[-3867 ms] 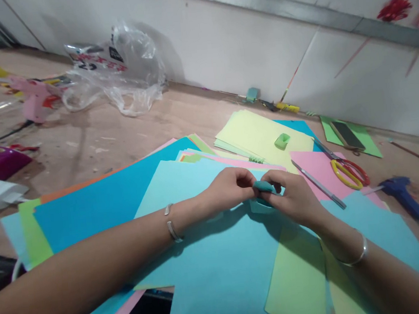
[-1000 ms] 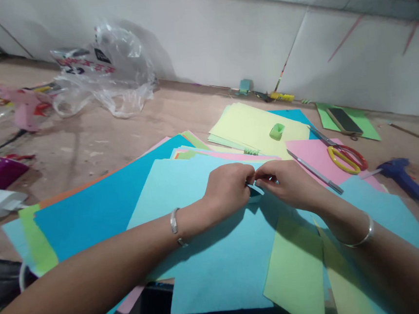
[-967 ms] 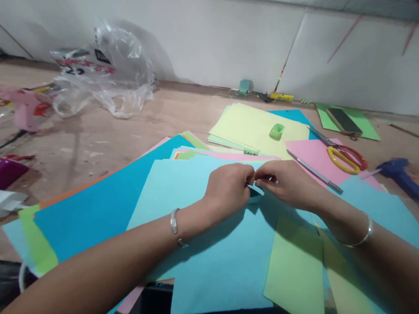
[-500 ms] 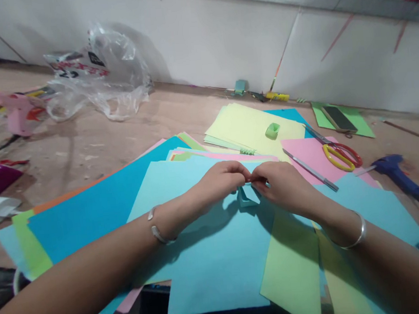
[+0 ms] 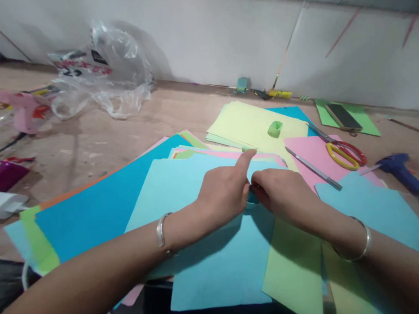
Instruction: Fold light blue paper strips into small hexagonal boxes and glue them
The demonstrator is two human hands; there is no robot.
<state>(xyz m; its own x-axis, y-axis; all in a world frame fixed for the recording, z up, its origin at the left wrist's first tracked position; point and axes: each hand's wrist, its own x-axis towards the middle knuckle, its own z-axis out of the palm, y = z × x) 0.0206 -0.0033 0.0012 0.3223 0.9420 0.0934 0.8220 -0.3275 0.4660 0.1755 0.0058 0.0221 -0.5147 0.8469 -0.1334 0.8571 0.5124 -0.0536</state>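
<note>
Two hands meeting at frame centre over light blue sheet (image 5: 218, 254). Small teal paper piece (image 5: 252, 198) pinched between them, mostly hidden by fingers, just above the sheet. Left hand (image 5: 225, 194) closed on it, index finger pointing up-frame; right hand (image 5: 282, 194) curled, knuckles up, fingertips clamped on same piece. Wrists low, forearms angling in from lower corners, bangle on each.

Risk, as judged: fold could slip or crease crooked if either pinch eases, piece being tiny. Loose stacked sheets underneath could slide under wrist pressure. Scissors (image 5: 343, 154) right of centre, well apart.
</note>
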